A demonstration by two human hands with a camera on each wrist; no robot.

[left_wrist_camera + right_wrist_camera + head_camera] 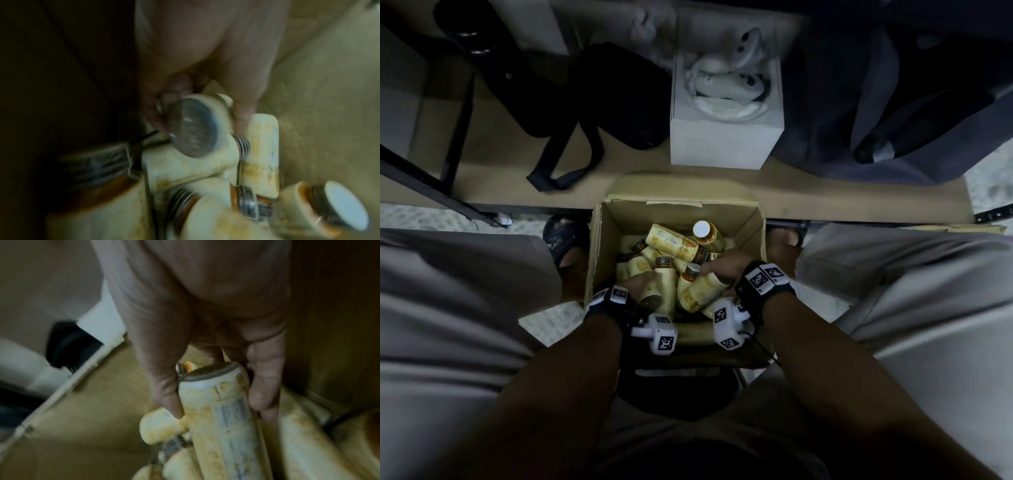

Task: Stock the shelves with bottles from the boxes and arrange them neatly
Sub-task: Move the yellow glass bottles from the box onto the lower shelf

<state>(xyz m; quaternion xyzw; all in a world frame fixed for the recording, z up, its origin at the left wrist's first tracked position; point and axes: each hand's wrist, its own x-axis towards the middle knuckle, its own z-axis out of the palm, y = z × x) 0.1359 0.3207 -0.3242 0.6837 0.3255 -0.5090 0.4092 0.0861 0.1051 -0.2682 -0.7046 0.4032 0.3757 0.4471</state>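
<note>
Both my hands are down in the open cardboard box (pixel 599 260) on the floor between my knees, among a jumble of yellow-labelled bottles (pixel 671 241). My left hand (pixel 640 282) curls round 1 bottle (pixel 666 286) near its base; its long axis runs away from me, cap (pixel 663 262) pointing toward the shelf (pixel 619 192) and the round grey bottom (pixel 192 128) facing my wrist. My right hand (pixel 726 267) grasps a second bottle (pixel 703 291), thumb (pixel 164 386) on one side and fingers (pixel 263 386) on the other. It lies tilted, its cap (pixel 692 272) pointing up and left in the head view. Another bottle's white cap (pixel 702 229) faces upward at the far side.
</note>
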